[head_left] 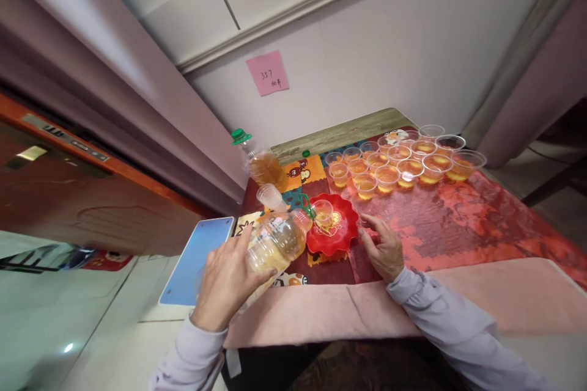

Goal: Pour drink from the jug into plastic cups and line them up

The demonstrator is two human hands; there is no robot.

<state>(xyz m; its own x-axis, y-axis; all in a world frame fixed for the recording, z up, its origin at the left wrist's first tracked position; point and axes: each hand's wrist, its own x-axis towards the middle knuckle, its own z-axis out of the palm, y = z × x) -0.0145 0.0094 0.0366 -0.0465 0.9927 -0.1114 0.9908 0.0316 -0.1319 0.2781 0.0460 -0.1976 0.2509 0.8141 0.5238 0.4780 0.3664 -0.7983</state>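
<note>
The left hand (227, 281) grips a clear bottle (275, 241) around its body and tips it well over, neck pointing toward the red dish (337, 238). The mouth sits just above the small cup (323, 211) standing in that dish, so the amber liquid would fall into the cup and any spill would land in the dish rather than on the cloth. The bottle's green cap ring hangs loose at the neck, out of the way of the stream.

The right hand (383, 247) rests on the tabletop (458, 220) just beside the dish's right rim, fingers loosely curled and holding nothing; the fingertips are near the rim, apparently to keep the dish from sliding. Whether they touch it I cannot tell.

Beyond the dish, filled cups (398, 165) stand packed in rows toward the far edge, each holding some amber liquid, well apart from the pouring spot. A second bottle (259, 162) with its green cap on stands upright at the far left corner, near a stack of empty cups (271, 197) lying by the tipped bottle. A blue tablet (197, 259) lies flat off the tabletop's left edge.
</note>
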